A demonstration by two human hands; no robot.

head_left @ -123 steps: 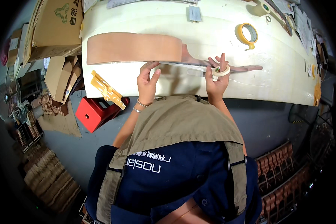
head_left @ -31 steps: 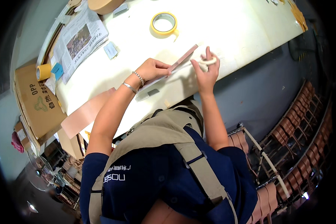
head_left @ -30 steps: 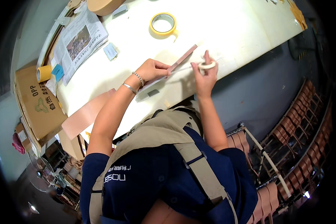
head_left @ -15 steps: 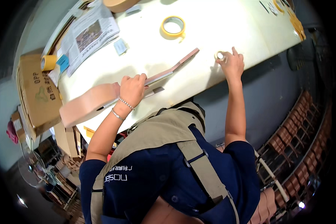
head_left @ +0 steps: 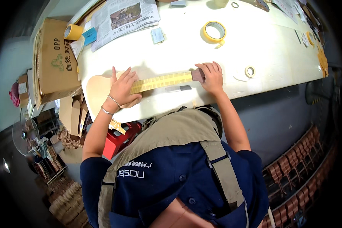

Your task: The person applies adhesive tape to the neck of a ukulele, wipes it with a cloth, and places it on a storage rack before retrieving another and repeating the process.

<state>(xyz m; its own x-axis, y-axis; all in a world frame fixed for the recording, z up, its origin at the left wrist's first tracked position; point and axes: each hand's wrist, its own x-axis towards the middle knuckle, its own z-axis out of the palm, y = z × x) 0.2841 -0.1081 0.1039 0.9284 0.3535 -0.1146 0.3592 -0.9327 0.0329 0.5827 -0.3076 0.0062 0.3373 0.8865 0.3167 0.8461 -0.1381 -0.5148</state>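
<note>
The right hand (head_left: 212, 78) has its grip around the end of the headstock (head_left: 197, 75); the left hand (head_left: 122, 88) spreads, unclenched, over the body. The guitar (head_left: 97, 89) lies face up on the tabletop (head_left: 277, 53). Yellow tape (head_left: 161, 81) already covers the visible fretboard; coverage beneath the left hand is hidden. The white roll (head_left: 246, 72) and yellow roll (head_left: 222, 40) sit apart, unheld.

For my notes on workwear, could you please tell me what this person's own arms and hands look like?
Both the left hand and the right hand are ungloved. The left wrist wears a silvery beaded bracelet and a smoother silvery bangle; the right wrist shows none. Short navy sleeves leave the forearms uncovered.
</note>
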